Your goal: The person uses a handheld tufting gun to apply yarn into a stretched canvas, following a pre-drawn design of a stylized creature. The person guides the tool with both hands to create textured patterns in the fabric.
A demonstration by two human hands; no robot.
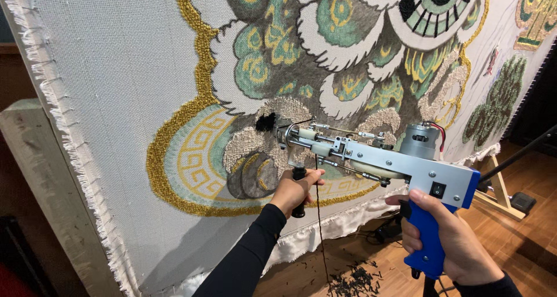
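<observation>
Wrapped around the blue pistol grip, the right hand [444, 239] levels a grey metal tufting gun [377, 155] at the stretched cloth [110, 88]. Its needle presses beside a black tuft [266, 121]. Fist-closed, the left hand [295, 188] grips the black front handle, sleeve angled upward. Dark yarn [319, 227] hangs toward clippings [354, 281] on the wooden floor [522, 245].
</observation>
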